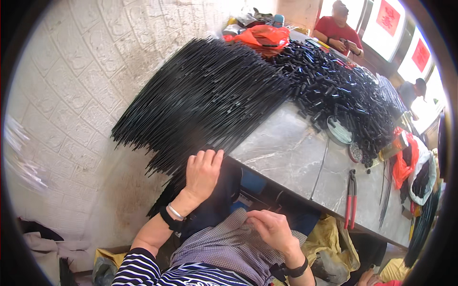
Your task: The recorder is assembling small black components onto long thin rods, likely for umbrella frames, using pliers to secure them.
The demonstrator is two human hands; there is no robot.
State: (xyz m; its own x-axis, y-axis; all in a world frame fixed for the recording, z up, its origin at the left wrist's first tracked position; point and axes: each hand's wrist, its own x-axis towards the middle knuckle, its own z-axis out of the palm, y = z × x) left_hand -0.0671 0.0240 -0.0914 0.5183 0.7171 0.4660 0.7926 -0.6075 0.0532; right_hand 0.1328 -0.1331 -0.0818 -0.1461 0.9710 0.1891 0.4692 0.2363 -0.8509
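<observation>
A large heap of thin black rods lies slantwise over the left part of the table, its near ends jutting past the edge. My left hand is at those near ends, back of the hand up, fingers together and curled over the rods; the fingertips are partly hidden. Across my lap lies a checkered grey cloth, seemingly an apron. At its raised edge is my right hand, thumb and fingers pinched on the fabric.
Red-handled pliers rest on the grey marbled table. Beyond are a pile of short black tubes, a round dish and an orange-red bag. A person in red sits across; a brick-patterned wall stands left.
</observation>
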